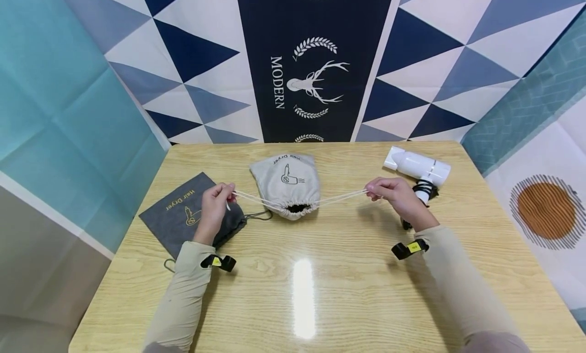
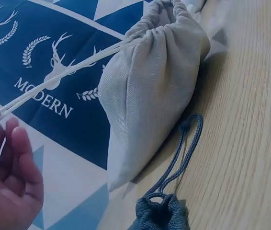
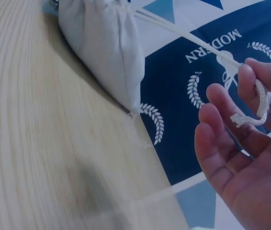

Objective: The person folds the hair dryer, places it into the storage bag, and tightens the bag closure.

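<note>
Head view takes in the wooden surface that carries everything. Seen from its middle, a dark pouch lies between 9 and 10 o'clock, partly behind the person's left hand and wrist. At about 11 o'clock sits the pale drawstring bag, its mouth end toward 6 o'clock; whether it holds anything cannot be told. A white hair dryer rests at 2 o'clock, black cable wound about its handle.

From the pale bag, the left hand is between 8 and 9 o'clock, its grip pinching the left cord. The right hand is near 3 o'clock, thumb and index pinching the right cord, other fingers free. Both cords run taut, and the mouth is gathered around a small dark gap.

Drawing the bag closed seems the step in hand. An even pull toward 9 and 3 o'clock should serve best, keeping the bag from sliding sideways. Pinching near the knotted ends leaves little to spare, so a firm hold matters. The pouch's dark drawstring lies near the bag and could snag.
</note>
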### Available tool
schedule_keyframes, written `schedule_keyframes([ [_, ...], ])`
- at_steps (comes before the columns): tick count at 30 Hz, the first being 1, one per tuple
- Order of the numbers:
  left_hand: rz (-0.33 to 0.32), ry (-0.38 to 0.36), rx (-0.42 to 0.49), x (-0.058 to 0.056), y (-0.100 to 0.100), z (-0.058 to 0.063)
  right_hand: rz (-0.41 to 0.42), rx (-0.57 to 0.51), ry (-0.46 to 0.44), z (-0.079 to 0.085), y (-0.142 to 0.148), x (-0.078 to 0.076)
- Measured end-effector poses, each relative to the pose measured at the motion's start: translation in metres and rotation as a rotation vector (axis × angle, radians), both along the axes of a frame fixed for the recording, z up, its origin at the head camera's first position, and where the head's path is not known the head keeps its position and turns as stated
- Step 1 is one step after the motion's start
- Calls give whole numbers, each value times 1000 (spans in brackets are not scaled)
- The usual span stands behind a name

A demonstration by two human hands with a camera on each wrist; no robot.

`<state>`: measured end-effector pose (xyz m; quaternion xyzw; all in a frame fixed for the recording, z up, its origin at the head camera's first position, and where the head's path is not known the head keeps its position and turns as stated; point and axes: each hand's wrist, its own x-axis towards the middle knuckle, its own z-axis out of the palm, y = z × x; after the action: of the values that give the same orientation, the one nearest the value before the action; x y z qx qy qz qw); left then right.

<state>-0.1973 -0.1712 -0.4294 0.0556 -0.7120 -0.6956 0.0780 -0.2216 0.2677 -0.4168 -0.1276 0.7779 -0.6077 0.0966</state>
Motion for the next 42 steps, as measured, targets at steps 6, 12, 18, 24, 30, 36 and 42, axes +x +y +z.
schedule_keyframes([
  [6, -32, -21, 94, 5, -8, -4, -37, 44, -9, -5, 9, 1],
  [12, -102, 28, 202, 9, -16, -9, -91, -158, -109, -15, 23, 2],
  [18, -109, -50, 188, 6, -11, -5, -41, -355, -148, -20, 29, 5],
  [24, -120, -54, 319, 3, -4, 1, 50, -562, -169, -21, 19, 4],
  [30, -108, -8, 370, 4, 5, 7, 87, -675, -200, -23, 10, 4],
  [36, -99, 85, 460, 5, 14, 9, 251, -813, -157, -24, 1, 0],
  [42, -217, 128, 652, 7, 20, 8, 432, -954, -131, -27, -8, -2],
])
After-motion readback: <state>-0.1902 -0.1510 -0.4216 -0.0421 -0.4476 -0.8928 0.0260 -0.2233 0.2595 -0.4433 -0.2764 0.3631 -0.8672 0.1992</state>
